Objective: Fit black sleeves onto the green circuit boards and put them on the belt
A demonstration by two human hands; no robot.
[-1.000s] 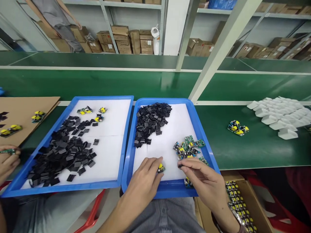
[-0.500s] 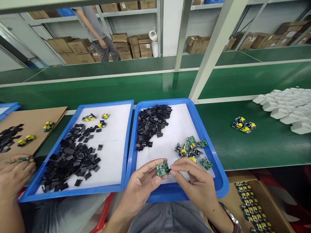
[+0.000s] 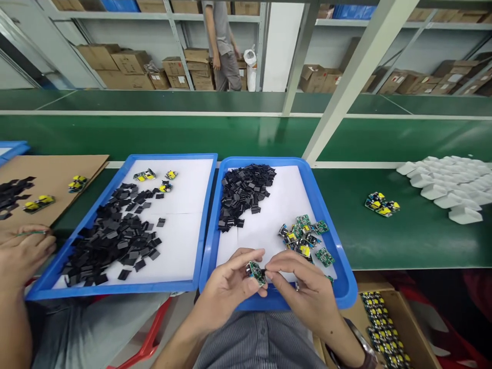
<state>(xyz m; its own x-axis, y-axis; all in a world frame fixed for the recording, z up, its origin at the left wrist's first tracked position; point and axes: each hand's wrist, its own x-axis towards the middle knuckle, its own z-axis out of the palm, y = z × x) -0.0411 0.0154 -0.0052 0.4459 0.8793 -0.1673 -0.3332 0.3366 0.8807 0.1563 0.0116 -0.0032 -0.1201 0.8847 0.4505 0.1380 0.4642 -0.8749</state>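
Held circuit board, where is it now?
In the head view, the board is low centre, in the left hand, beside the right hand, over the right blue tray.

No text, brand or number can be read. Small white rectangular labels show on several brown cardboard boxes on the grey metal shelving point(image 3: 146, 16) behind the tabletop: one on a brown box point(image 3: 452, 68) at the far right, one on a brown box point(image 3: 395, 82) left of it, and one on a small low brown box point(image 3: 178, 82) left of the standing person point(image 3: 224, 43). Whatever they bear is too small to tell. The small square green circuit board point(image 3: 256, 273) in the left hand point(image 3: 230, 282) carries fine pale marks; whether these are print or parts cannot be told.
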